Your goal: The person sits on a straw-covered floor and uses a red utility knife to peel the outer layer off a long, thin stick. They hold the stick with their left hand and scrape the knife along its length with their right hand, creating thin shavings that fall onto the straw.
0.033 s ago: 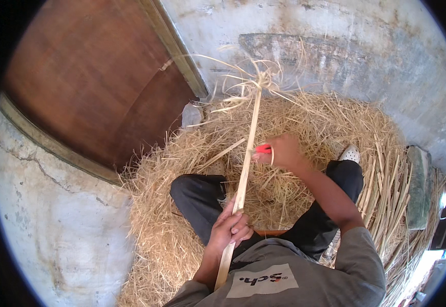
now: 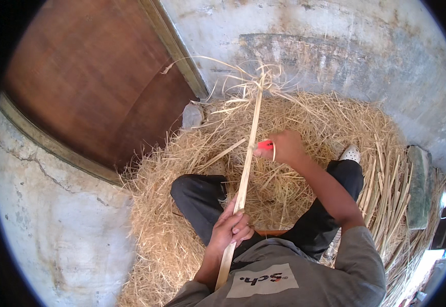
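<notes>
My left hand [image 2: 229, 228] is closed round the lower part of a long, pale bamboo strip [image 2: 251, 146]. The strip slants up and away from my body, and thin curled shavings [image 2: 264, 82] hang from its far end. Halfway up it, on the right side, my right hand [image 2: 286, 147] grips a small red tool [image 2: 265, 146], blurred where it meets the strip. Its working edge cannot be made out. A pale loop shows at the fingers of that hand.
A thick heap of straw-like shavings [image 2: 166, 225] surrounds my bent legs. On the right lie several long split strips [image 2: 381, 189] beside a greenish block [image 2: 417, 189]. A brown door panel [image 2: 100, 77] and a stained wall [image 2: 325, 56] stand beyond; a grey stone [image 2: 192, 115] sits by the door frame.
My right hand and the red tool have shifted very slightly. The curled shavings at the strip's far end have swayed a little. My left hand keeps its place.
</notes>
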`<state>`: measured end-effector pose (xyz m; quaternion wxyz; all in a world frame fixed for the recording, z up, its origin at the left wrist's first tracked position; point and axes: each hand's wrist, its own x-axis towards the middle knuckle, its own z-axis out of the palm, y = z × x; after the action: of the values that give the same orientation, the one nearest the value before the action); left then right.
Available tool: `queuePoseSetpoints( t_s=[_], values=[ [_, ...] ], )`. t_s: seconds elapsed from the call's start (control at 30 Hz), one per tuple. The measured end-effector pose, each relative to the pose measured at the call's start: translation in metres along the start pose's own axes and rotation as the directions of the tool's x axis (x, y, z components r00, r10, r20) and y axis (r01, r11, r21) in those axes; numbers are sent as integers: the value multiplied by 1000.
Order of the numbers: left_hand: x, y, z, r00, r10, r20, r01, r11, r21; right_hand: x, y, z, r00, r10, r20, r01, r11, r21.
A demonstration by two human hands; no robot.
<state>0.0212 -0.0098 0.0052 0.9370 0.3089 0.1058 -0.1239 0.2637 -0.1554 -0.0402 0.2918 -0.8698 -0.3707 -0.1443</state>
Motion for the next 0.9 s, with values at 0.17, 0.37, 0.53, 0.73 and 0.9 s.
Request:
queuePoseSetpoints(
  t_s=[0.17, 0.37, 0.53, 0.73, 0.9],
  values=[
    [-1, 1, -6, 1000, 29, 13, -28, 999, -34, -6, -11, 12, 1000, 4, 12, -3, 998, -66],
    [-6, -1, 1, 1000, -11, 9, 12, 999, -38, 8, 6, 3, 993, -108, -57, 98, 984, -146],
    [-6, 1, 4, 998, -64, -16, 64, 998, 0, 22, 19, -1, 999, 12, -35, -14, 998, -65],
    [-9, -3, 6, 996, -93, -15, 94, 996, 14, 52, 53, -14, 970, 217, -111, -224, 973, -60],
    [-12, -6, 9, 989, -146, 14, 146, 989, 19, 70, 83, -17, 904, 422, -69, -417, 906, 70]
  ],
)
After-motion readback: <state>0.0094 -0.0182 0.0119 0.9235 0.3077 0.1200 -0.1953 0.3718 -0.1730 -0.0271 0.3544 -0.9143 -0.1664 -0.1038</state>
